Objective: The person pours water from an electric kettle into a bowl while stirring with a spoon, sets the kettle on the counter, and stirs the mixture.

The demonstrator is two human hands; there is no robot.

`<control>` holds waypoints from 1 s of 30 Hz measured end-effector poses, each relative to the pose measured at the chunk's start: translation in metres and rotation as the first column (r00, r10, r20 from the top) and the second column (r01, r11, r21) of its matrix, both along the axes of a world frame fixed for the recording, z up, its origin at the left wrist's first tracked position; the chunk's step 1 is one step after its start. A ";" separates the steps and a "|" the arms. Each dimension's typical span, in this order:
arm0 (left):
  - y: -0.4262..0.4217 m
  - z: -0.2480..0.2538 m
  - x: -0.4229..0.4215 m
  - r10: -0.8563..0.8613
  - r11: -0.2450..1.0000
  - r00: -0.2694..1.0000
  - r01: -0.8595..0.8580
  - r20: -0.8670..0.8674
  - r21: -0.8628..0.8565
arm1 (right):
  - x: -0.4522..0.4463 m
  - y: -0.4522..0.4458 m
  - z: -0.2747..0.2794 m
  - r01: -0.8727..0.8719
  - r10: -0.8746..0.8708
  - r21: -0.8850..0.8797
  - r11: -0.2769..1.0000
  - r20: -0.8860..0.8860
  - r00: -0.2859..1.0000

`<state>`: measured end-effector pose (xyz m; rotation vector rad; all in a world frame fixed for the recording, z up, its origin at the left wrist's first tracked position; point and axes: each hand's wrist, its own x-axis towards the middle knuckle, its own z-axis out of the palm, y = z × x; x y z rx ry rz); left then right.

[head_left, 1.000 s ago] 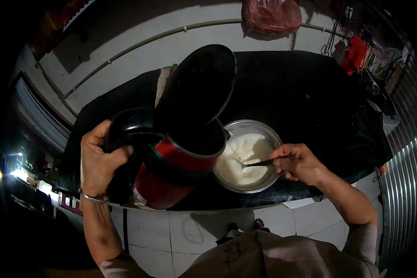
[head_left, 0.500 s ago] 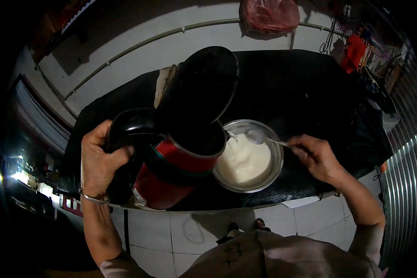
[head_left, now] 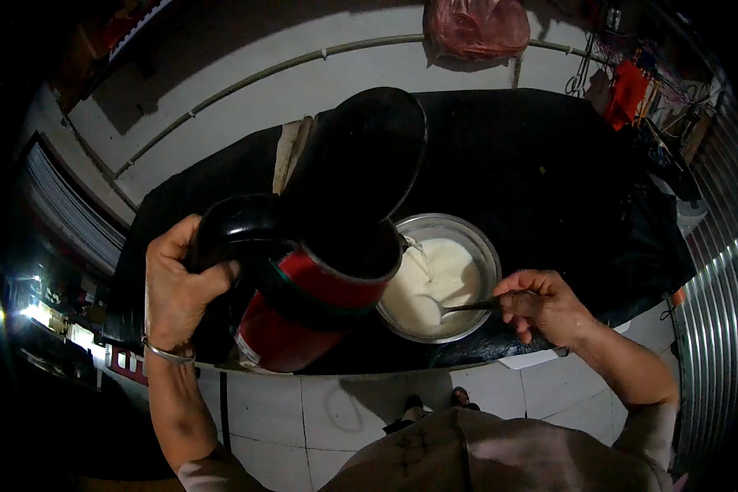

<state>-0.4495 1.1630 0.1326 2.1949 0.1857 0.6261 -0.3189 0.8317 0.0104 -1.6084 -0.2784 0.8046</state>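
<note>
My left hand (head_left: pixel 184 283) is closed round the black handle of a red electric kettle (head_left: pixel 291 324), whose black lid (head_left: pixel 357 156) stands open. The kettle is tilted to the right, and clear liquid streams from its spout into a round steel bowl (head_left: pixel 492 299). A creamy white liquid (head_left: pixel 447 275) fills part of the bowl. My right hand (head_left: pixel 545 307) grips a spoon (head_left: pixel 467 307) by its handle, with the bowl of the spoon in the white liquid. The inside of the kettle is too dark to make out.
Everything stands on a black-covered table (head_left: pixel 517 172) against a white wall. A red plastic bag (head_left: pixel 480 33) hangs at the back. Cords and a red cloth (head_left: pixel 627 94) hang at the right, near a corrugated metal sheet (head_left: pixel 717 320).
My right hand has moved toward me and slightly left, bringing the spoon from the bowl's far right side to its near middle. The kettle has hardly moved and still pours.
</note>
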 end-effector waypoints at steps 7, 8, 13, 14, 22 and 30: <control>-0.001 0.001 -0.001 0.012 1.000 1.000 -0.012 -0.004 0.000 | 0.009 0.011 0.005 -0.033 0.019 0.035 0.999 0.341 0.940; -0.001 0.000 -0.001 0.009 1.000 1.000 -0.009 -0.001 -0.006 | 0.013 0.012 0.002 -0.027 0.027 -0.008 1.000 0.507 0.862; -0.001 0.000 -0.001 0.002 1.000 1.000 -0.002 0.008 -0.011 | 0.030 0.016 -0.013 -0.004 0.028 -0.031 1.000 0.823 0.567; 0.000 -0.001 -0.001 -0.007 1.000 1.000 0.008 0.014 -0.019 | 0.030 0.015 -0.013 0.013 0.063 -0.087 0.996 0.803 0.593; 0.003 -0.001 -0.001 -0.006 1.000 1.000 0.006 0.016 -0.030 | 0.018 -0.005 -0.014 -0.054 0.062 -0.031 0.998 0.331 0.942; -0.001 0.000 0.000 -0.009 1.000 1.000 0.009 0.016 -0.025 | 0.003 -0.015 -0.003 0.115 -0.113 0.085 0.990 -0.023 0.993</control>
